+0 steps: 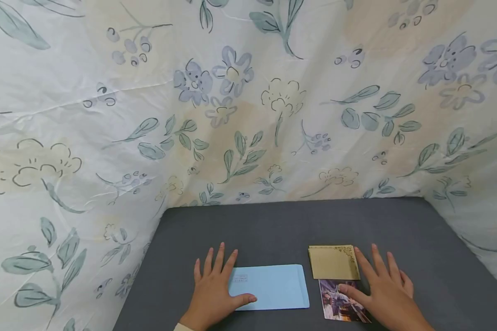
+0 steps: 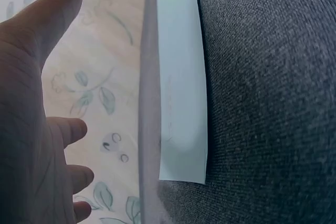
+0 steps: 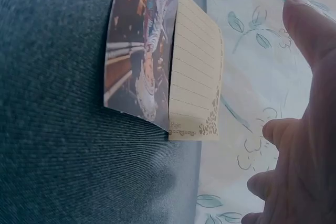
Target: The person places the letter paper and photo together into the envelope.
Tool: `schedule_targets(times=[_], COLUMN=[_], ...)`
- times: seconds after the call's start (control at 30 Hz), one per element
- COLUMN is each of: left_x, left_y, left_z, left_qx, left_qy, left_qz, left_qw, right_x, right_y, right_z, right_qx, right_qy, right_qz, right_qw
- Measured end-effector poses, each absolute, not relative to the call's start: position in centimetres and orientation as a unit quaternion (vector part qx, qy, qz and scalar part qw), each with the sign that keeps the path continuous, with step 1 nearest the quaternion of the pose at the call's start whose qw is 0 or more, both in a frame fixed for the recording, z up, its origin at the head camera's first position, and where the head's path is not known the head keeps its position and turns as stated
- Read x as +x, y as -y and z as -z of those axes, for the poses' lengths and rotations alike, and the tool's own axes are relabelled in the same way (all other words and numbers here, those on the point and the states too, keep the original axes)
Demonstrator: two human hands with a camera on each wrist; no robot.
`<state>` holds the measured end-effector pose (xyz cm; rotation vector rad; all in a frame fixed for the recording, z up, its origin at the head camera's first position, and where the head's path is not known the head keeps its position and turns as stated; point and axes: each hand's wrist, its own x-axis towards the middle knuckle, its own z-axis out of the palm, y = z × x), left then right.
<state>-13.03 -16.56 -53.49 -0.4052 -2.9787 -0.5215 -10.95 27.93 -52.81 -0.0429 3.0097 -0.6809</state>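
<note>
A light blue envelope [image 1: 275, 287] lies flat on the dark grey table, its flap edge toward the right. Over its left end my left hand [image 1: 215, 285] is spread, fingers straight and thumb across the lower left part; the left wrist view shows a gap between the hand and the envelope [image 2: 182, 87]. To the right, a tan lined notepaper [image 1: 333, 263] with a brown decorated corner lies just behind a colourful photo card [image 1: 339, 303]. My right hand [image 1: 387, 289] hovers with spread fingers at their right side, its thumb overlapping the card in the head view.
The dark grey tabletop [image 1: 257, 230] reaches back to a white floral cloth [image 1: 240, 115], which hangs behind it and along both sides. Between the envelope and the papers is a narrow strip of bare table.
</note>
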Motion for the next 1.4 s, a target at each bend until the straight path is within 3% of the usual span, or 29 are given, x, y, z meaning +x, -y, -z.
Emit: schedule_targets(times=[0.7, 0.97, 1.4], left_x=[-13.5, -14.0, -14.7], left_y=[16.1, 16.0, 15.9], left_z=[53.3, 53.6, 54.2], left_qx=[-0.16, -0.185, -0.205], left_qy=[0.962, 0.951, 0.947], left_qz=[0.22, 0.246, 0.244], left_qw=[0.033, 0.007, -0.049], right_x=[-10.9, -11.0, -10.2], right_y=[-28.5, -29.1, -29.0], right_z=[52.0, 51.6, 51.4], right_qx=[0.026, 0.015, 0.137], right_qy=[-0.961, -0.924, -0.809], right_qz=[0.254, 0.371, 0.54], right_qw=[0.105, 0.084, 0.187])
